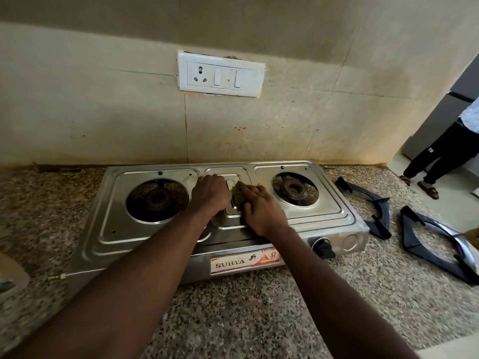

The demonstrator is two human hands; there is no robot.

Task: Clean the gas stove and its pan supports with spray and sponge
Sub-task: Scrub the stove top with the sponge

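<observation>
A steel two-burner gas stove (145, 237) sits on the speckled granite counter, both burners bare. My right hand (261, 211) presses a green sponge (238, 195) flat on the raised middle panel of the stove top. My left hand (210, 194) rests beside it on the same panel, fingers curled down against the steel, touching the sponge's left edge. Two dark pan supports lie on the counter right of the stove, one (373, 206) near the stove's end and another (438, 244) further right. No spray bottle is in sight.
A black knob (322, 248) sticks out of the stove's front. A white socket plate (220, 73) is on the stained wall behind. Another person's legs (435, 161) stand at the far right beyond the counter's end. A pale object (10, 278) sits at the left edge.
</observation>
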